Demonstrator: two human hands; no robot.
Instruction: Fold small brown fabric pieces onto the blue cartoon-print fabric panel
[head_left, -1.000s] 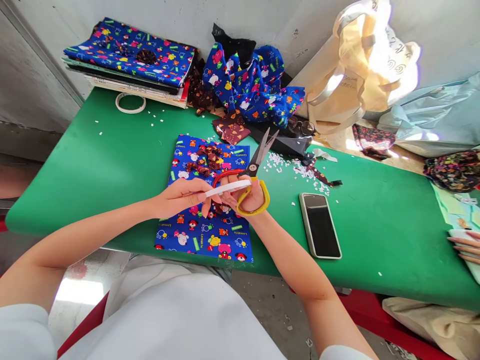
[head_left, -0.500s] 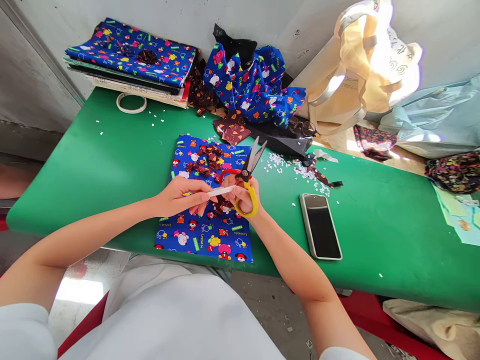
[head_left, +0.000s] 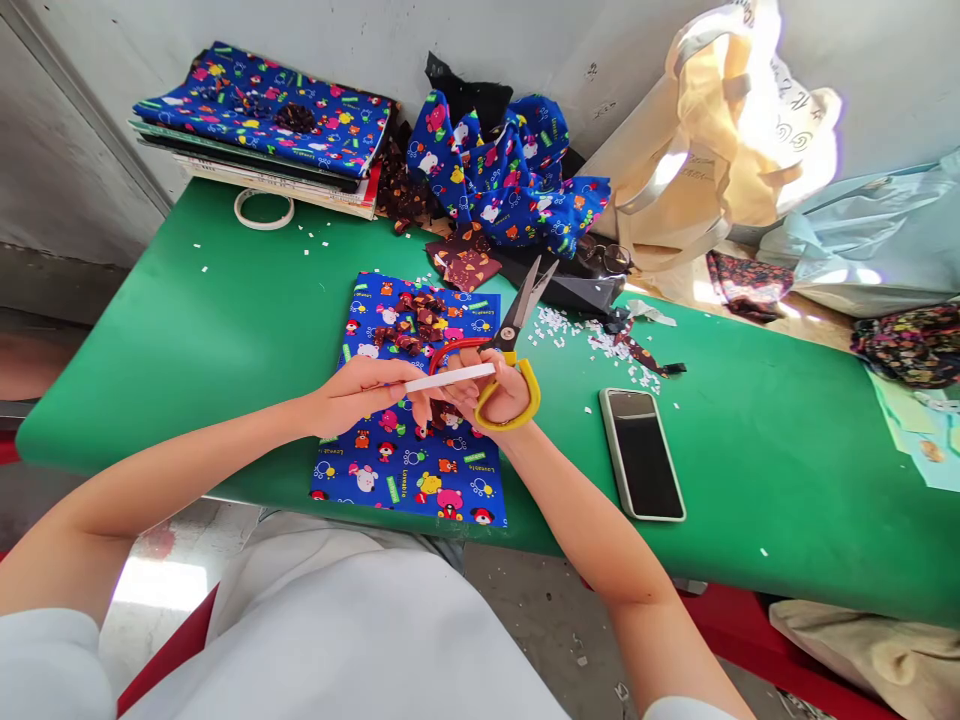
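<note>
My left hand [head_left: 367,388] pinches a length of narrow white tape [head_left: 457,375], which points right across my other hand. I cannot tell whether it is a strip or a roll seen edge-on. Scissors [head_left: 517,330] with one red and one yellow handle hang on my right hand [head_left: 504,395], their blades apart and pointing away from me. The right fingertips are close to the tape, partly hidden behind it. Beneath both hands lies a blue cartoon-print cloth [head_left: 412,470], with brown patterned fabric pieces [head_left: 412,320] on its upper part.
On the green table [head_left: 225,330] are a phone [head_left: 643,455], white scraps [head_left: 615,345] and a tape ring [head_left: 264,208]. Behind stand a cloth-topped stack of books [head_left: 262,110], crumpled blue cloth [head_left: 510,180], glasses [head_left: 607,255] and a cream tote bag [head_left: 675,180].
The scissors have shifted right and away from me, their yellow handle turning outward. More of the white tape shows between my hands.
</note>
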